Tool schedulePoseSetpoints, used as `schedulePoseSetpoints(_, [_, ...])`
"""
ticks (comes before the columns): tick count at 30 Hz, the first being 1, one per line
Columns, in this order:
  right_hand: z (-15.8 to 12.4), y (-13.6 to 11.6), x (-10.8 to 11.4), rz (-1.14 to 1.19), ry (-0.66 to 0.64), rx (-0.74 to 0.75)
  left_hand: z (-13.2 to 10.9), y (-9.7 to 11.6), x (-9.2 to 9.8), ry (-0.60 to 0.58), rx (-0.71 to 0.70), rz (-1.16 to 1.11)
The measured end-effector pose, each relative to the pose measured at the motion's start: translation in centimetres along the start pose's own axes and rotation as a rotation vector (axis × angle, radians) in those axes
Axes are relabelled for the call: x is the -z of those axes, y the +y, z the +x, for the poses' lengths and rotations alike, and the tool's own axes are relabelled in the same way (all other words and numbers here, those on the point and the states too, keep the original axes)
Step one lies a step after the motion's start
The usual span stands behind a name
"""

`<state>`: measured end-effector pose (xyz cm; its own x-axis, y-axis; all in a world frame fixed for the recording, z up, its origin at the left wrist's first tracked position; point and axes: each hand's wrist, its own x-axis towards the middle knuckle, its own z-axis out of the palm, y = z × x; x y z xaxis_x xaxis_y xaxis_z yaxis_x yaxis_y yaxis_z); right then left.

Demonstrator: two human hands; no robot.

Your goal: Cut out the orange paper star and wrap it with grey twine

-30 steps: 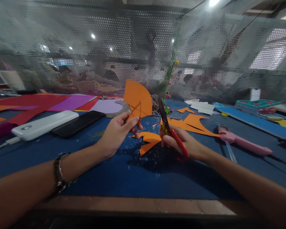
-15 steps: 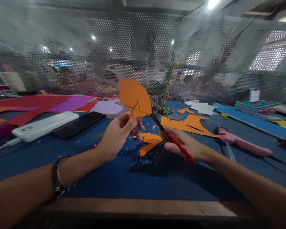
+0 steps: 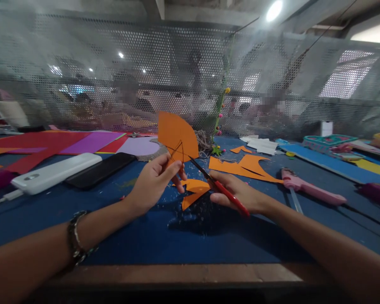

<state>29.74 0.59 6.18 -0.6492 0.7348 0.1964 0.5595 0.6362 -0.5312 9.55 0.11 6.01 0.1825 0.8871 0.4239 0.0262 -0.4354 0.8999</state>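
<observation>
Between the thumb and fingers of my left hand (image 3: 155, 179) is a fan-shaped piece of orange paper (image 3: 177, 131), held up above the table. Dark pen lines forming a pointed shape are drawn near its lower edge. My right hand (image 3: 237, 192) grips red-handled scissors (image 3: 226, 193). Their dark blades point up and left, with the tip at the paper's lower right part; whether the blades are parted is hard to make out. Beneath the hands lies a cut orange scrap (image 3: 195, 192). A larger orange offcut (image 3: 240, 164) rests just beyond my right hand.
A pink glue gun (image 3: 316, 188) with its cord lies at right, near a blue sheet (image 3: 323, 162) and a teal basket (image 3: 331, 139). To the left are a white power bank (image 3: 57, 172), a black phone-like slab (image 3: 99, 169) and coloured sheets (image 3: 50, 145). Perforated metal mesh (image 3: 177, 55) stands behind.
The scissors have shifted left, so their tip now overlaps the orange paper instead of sitting at its right corner. The whole view has also shifted slightly.
</observation>
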Motion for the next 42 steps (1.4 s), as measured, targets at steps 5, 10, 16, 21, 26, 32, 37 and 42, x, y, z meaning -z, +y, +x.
schedulePoseSetpoints(5, [-0.1, 0.0, 0.0, 0.035, -0.008, 0.013, -0.3, 0.4, -0.1, -0.021, -0.009, 0.044])
schedulePoseSetpoints(10, [-0.1, -0.1, 0.1, 0.056, -0.001, 0.041, -0.1, 0.6, 0.1, -0.006, -0.032, 0.08])
schedulePoseSetpoints(16, [-0.1, -0.2, 0.2, 0.053, -0.015, 0.054, 0.0, 0.5, 0.5, -0.067, -0.096, 0.166])
schedulePoseSetpoints(21, [-0.2, -0.6, 0.4, 0.08, -0.01, 0.076, 0.2, 0.0, 0.9, -0.108, -0.12, 0.233])
schedulePoseSetpoints(26, [-0.2, -0.9, 0.4, 0.1, -0.037, 0.095, 0.2, 0.1, 0.8, -0.128, -0.109, 0.187])
schedulePoseSetpoints(32, [-0.2, -0.6, 0.1, 0.135, -0.038, 0.118, 0.1, 0.3, 0.5, -0.158, -0.093, 0.173])
schedulePoseSetpoints(37, [-0.2, -0.5, 0.1, 0.162, -0.044, 0.138, 0.0, 0.2, 0.6, -0.174, -0.071, 0.147])
schedulePoseSetpoints(42, [-0.2, -0.6, 0.2, 0.14, -0.072, 0.103, -0.1, 0.1, 0.5, -0.175, -0.085, 0.13])
